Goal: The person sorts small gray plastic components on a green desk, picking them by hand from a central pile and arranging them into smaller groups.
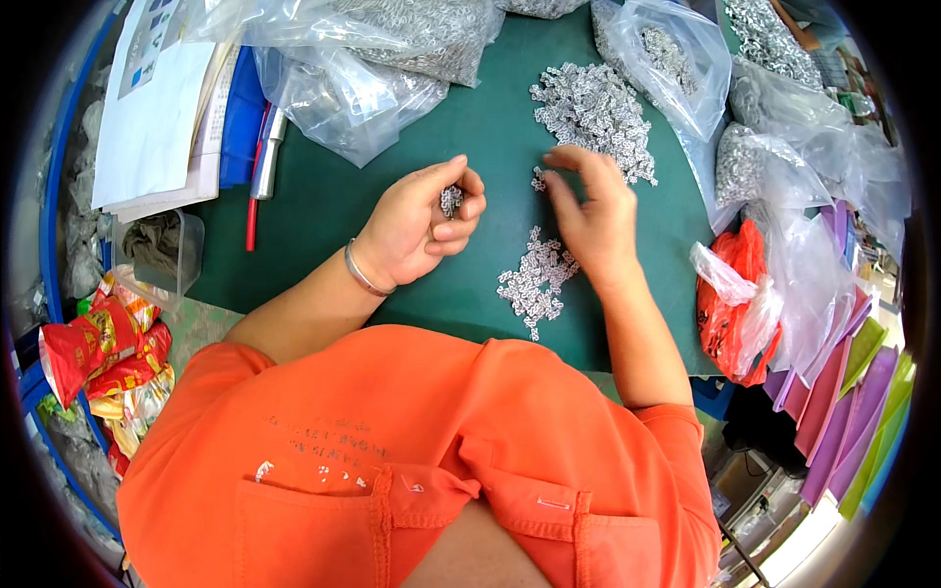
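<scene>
1. Head view: my left grip is curled, palm turned partly up, around a few small grey parts, which show between the thumb and the bent fingers
2. My right grip is loosely spread, thumb and forefinger parted; a few more parts sit right by the thumb tip, and I cannot tell whether I touch them
3. On the green desk, a big heap of parts lies just beyond my right grip
4. A small heap of them lies nearer to me, between my forearms
5. Beyond my left grip is a clear bag; another, the right bag, lies beside the big heap with parts inside
6. A metal bracelet rings my left wrist
7. To the left, a red stick and a silver tube lie together beside a blue folder and some papers
8. A red bag is at the desk's right edge
</scene>
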The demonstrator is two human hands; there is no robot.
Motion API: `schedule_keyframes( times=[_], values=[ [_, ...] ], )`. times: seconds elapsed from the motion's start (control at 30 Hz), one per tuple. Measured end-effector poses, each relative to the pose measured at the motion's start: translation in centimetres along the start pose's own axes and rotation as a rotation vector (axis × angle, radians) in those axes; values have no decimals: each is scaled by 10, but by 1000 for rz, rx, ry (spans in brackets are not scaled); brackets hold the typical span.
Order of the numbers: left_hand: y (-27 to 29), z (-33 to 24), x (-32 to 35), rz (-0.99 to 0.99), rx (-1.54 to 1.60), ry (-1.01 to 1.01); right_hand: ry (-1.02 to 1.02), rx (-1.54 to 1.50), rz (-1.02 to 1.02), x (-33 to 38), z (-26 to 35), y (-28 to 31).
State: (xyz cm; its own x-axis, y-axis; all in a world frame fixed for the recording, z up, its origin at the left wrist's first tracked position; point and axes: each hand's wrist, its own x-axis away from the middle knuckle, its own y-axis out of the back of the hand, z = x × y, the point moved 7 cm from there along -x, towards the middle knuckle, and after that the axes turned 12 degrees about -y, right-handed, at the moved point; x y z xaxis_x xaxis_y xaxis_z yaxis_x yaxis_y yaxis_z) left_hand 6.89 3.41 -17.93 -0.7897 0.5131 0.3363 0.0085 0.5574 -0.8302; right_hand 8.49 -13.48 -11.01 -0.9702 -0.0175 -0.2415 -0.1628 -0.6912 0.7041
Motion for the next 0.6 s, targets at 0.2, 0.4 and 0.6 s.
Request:
schedule_keyframes(
  times=[0.2, 0.4, 0.6],
  values=[
    [0, 2, -1, 25, -19, 15, 13, 105, -5, -8, 2, -12],
    [-10, 1, 1, -30, -130, 0, -7, -291, 129, -15, 33, 11],
    [-1, 2, -2, 15, -2, 23, -279, -116, 38, -9, -33, 31]
  ],
)
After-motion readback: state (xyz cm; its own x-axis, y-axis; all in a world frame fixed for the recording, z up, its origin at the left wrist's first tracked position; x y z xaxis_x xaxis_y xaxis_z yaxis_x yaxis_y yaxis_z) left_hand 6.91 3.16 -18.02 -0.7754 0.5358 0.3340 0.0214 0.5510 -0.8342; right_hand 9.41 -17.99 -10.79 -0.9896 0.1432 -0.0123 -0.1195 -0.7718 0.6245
